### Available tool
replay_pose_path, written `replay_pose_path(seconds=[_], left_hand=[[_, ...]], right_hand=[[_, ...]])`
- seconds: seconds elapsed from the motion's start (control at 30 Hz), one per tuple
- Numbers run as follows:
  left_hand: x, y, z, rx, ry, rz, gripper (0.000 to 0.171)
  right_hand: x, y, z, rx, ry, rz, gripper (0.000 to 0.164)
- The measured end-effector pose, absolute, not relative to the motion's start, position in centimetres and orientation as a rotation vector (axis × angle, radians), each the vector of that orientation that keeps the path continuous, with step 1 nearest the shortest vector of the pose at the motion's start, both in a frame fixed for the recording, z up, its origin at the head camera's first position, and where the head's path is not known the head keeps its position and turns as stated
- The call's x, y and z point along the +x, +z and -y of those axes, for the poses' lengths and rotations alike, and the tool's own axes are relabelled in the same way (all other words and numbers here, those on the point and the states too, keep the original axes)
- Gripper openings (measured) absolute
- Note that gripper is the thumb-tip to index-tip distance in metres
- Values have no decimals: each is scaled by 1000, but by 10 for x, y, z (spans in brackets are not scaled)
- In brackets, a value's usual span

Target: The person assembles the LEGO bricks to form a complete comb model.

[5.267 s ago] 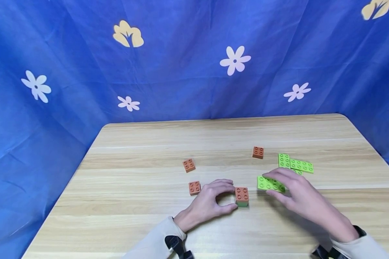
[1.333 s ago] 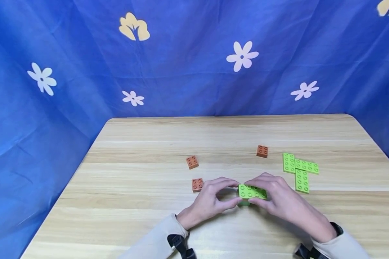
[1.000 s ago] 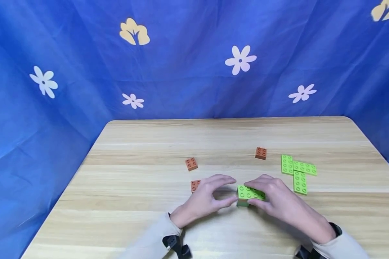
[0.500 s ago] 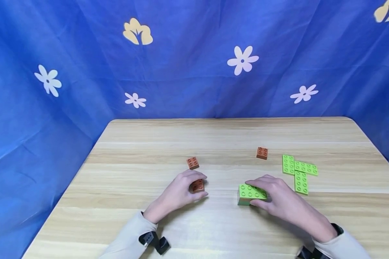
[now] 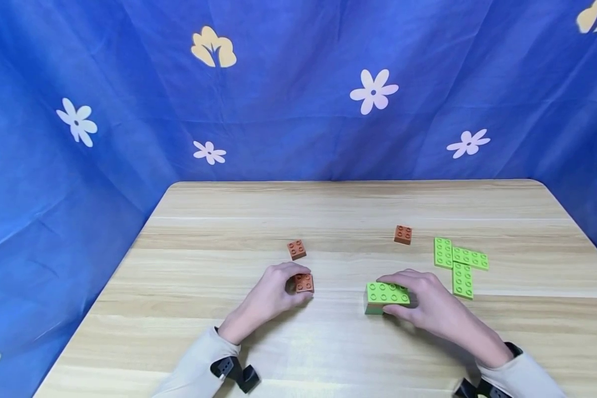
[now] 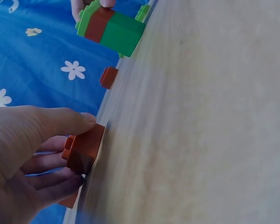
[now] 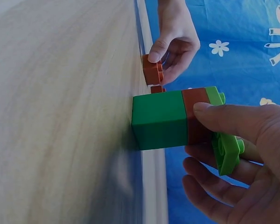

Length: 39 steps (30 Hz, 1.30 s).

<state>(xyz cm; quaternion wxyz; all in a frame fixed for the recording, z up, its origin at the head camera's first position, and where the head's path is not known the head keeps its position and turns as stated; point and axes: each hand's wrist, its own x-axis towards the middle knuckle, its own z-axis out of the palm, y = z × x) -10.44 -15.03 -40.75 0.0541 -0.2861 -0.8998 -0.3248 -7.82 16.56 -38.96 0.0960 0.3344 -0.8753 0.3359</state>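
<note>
Three layers make up the stack [image 5: 376, 301] that we see standing upright on the table: a dark green block [image 7: 159, 121] at the bottom, a reddish-brown layer [image 7: 195, 109] in the middle and a light green eight-stud piece [image 5: 385, 294] on top, which juts out past the block toward the right. Our right hand [image 5: 430, 301] pinches this stack, and the right wrist view shows us its thumb pressed on the brown layer. To the stack's left, and well apart from it, our left hand [image 5: 271, 293] grips a brown four-stud brick [image 5: 304, 283] between thumb and fingers, low at the tabletop. Just beyond that brick we find a second brown brick [image 5: 296, 249], lying slightly turned; a third brown brick [image 5: 403, 235] lies farther back, behind the stack. To the right of it, three flat light green pieces [image 5: 462, 280] lie close together. All this rests on our pale wood-grain table [image 5: 229, 221], and behind it hangs a blue cloth [image 5: 288, 110] printed with white flowers [image 5: 374, 92].
</note>
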Motion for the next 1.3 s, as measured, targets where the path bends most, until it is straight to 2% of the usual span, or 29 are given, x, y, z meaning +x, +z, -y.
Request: replay_pose_path(seconds=[0.53, 1.3], left_hand=[[-104, -403, 144, -893, -1026, 2719, 35], [-101, -367, 109, -1181, -1036, 2502, 34]], right_hand=[[-79, -391, -167, 978, 1007, 2613, 44], [-80, -390, -163, 943, 1038, 2671, 41]])
